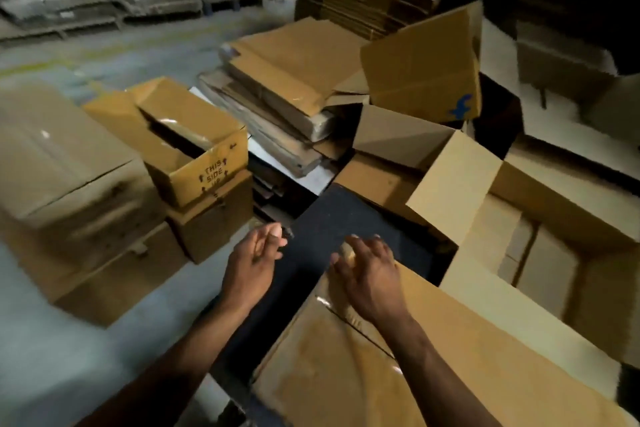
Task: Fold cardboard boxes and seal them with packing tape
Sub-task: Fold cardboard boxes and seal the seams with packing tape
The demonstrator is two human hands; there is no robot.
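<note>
A closed cardboard box [450, 367] lies in front of me at the lower right, with clear packing tape [349, 315] shining along its top seam. My right hand [367, 274] hovers over the box's far corner, fingers spread, holding nothing. My left hand [256, 253] floats to the left of the box over a dark mat [325, 232], fingers loosely curled, and I see nothing in it. No tape roll is visible.
An open box marked "THIS SIDE UP" [194, 149] sits on stacked boxes at the left. Flattened cardboard [287, 90] is piled at centre. Open boxes [519, 218] crowd the right. Grey floor [86, 374] lies at lower left.
</note>
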